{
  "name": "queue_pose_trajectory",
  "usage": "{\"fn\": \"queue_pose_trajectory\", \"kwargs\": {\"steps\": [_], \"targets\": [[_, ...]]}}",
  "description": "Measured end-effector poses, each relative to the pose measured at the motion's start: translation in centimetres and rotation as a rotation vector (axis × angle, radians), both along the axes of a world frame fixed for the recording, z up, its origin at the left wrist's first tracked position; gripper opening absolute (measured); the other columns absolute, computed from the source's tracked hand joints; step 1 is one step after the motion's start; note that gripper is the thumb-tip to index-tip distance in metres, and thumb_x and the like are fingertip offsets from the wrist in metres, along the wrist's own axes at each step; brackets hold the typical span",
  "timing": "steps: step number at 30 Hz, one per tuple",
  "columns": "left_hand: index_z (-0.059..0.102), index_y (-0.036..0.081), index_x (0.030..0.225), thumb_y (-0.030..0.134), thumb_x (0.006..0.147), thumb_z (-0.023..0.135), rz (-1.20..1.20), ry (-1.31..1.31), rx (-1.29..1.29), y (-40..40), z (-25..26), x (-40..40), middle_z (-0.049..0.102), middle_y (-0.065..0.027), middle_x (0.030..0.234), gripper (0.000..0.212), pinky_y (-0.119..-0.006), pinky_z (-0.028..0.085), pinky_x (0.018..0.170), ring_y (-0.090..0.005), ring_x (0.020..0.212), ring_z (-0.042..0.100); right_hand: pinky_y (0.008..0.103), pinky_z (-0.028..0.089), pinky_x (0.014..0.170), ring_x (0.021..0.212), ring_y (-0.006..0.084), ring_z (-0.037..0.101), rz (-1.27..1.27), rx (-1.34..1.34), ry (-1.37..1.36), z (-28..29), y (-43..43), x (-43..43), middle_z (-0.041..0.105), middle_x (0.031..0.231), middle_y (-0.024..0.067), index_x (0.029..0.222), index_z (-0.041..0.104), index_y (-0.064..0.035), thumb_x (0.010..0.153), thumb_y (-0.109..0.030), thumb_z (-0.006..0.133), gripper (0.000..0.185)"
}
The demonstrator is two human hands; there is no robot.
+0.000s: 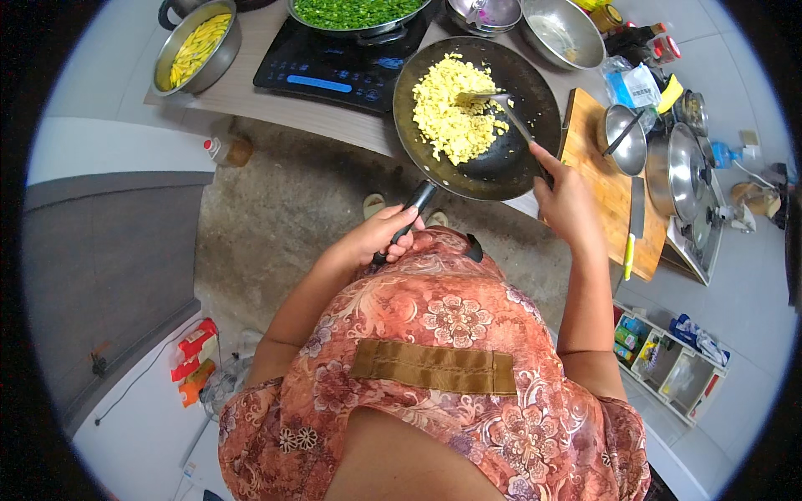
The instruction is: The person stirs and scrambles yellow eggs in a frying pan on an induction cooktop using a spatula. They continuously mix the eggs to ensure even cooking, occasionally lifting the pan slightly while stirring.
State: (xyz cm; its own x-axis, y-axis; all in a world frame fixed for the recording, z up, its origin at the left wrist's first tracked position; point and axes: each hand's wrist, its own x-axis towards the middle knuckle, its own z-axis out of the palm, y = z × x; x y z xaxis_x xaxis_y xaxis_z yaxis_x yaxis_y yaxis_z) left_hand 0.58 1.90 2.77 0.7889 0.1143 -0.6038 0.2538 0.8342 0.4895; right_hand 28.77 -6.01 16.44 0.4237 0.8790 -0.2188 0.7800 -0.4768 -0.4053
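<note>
Scrambled eggs [454,125], yellow and broken into small bits, fill the left and middle of a dark wok [532,81]. The wok's black handle [418,199] points toward my body, and my left hand [390,235] is closed around it. My right hand [567,194] grips a metal spatula [517,119] by its dark handle. The spatula's blade lies among the eggs, partly covered by them. The wok's right part shows bare dark metal with a few crumbs.
Behind the wok, an induction cooktop [313,69] carries a pan of chopped greens [357,12]. A pot of yellow strips [200,53] stands left. At right, a cutting board [583,138] bears a steel bowl [621,141] and a knife [636,213]; a lidded pot [673,172] is beside them.
</note>
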Motion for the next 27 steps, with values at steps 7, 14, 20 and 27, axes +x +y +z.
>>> {"fn": "queue_pose_trajectory", "kwargs": {"steps": [7,14,20,27], "targets": [[0.049,0.009,0.102,0.038,0.105,0.041,0.010,-0.036,0.001,-0.1,-0.4,-0.1,0.043,0.0027,0.063,0.031,-0.023,0.030,0.042,-0.0062,0.047,0.035,0.0482,0.052,0.080,0.084,0.0433,0.066,0.053,-0.067,-0.036,-1.8,-0.1,-0.8,0.065,0.088,0.0305,0.129,0.062,-0.0123,0.080,-0.007,0.058,0.050],[0.049,0.009,0.103,0.039,0.105,0.042,-0.005,-0.032,0.004,0.0,-0.4,-0.4,0.043,0.0028,0.063,0.031,-0.022,0.030,0.042,-0.0058,0.047,0.036,0.0474,0.052,0.079,0.085,0.0431,0.066,-0.071,-0.027,0.079,1.0,0.5,-1.1,0.065,0.090,0.0295,0.129,0.062,-0.0133,0.081,-0.008,0.059,0.049],[0.050,0.009,0.103,0.038,0.105,0.041,-0.010,-0.013,0.019,-0.1,0.1,0.0,0.044,0.0027,0.064,0.031,-0.022,0.030,0.042,-0.0058,0.047,0.036,0.0469,0.051,0.082,0.089,0.0433,0.065,0.005,0.003,0.047,-3.3,1.2,-2.2,0.064,0.092,0.0318,0.132,0.059,-0.0133,0.080,-0.006,0.057,0.053],[0.050,0.008,0.103,0.037,0.105,0.040,0.012,-0.031,-0.005,0.1,-0.1,-0.2,0.044,0.0024,0.064,0.031,-0.022,0.030,0.042,-0.0062,0.048,0.036,0.0442,0.051,0.081,0.085,0.0399,0.068,-0.052,0.065,0.173,-2.0,-0.9,0.2,0.065,0.090,0.0304,0.133,0.059,-0.0152,0.083,-0.009,0.058,0.051]]}}
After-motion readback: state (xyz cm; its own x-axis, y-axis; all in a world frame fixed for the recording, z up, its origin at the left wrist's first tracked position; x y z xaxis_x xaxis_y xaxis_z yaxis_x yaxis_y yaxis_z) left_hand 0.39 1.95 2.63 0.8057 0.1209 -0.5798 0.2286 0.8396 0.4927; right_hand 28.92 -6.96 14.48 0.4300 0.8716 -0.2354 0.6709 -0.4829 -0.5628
